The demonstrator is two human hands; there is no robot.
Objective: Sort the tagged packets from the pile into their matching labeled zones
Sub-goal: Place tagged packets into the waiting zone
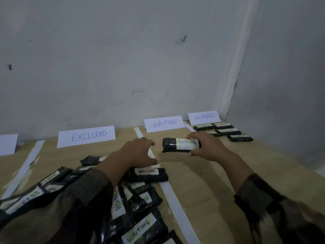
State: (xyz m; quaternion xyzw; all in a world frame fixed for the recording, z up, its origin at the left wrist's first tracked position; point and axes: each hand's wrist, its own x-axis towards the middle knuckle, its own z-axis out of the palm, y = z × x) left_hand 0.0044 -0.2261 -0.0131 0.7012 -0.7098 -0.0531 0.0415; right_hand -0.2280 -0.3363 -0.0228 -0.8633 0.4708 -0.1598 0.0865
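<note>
Head view showed the right hand (209,148) gripping one end of a black plastic-wrapped packet tagged WAITING (179,145), held over the pale wooden tabletop (202,176) with the white paper card lettered WAITING (164,123) at its twelve o'clock. The left hand (139,152), at the packet's nine o'clock, was spread wide and held nothing, above a white paper strip (175,199). The pile of black tagged packets (140,205) lay at seven o'clock, several sorted black packets (223,132) sat before the ON PROGRESS card (204,117) at two o'clock, and the EXCLUDED card (86,136) stood at ten o'clock.
</note>
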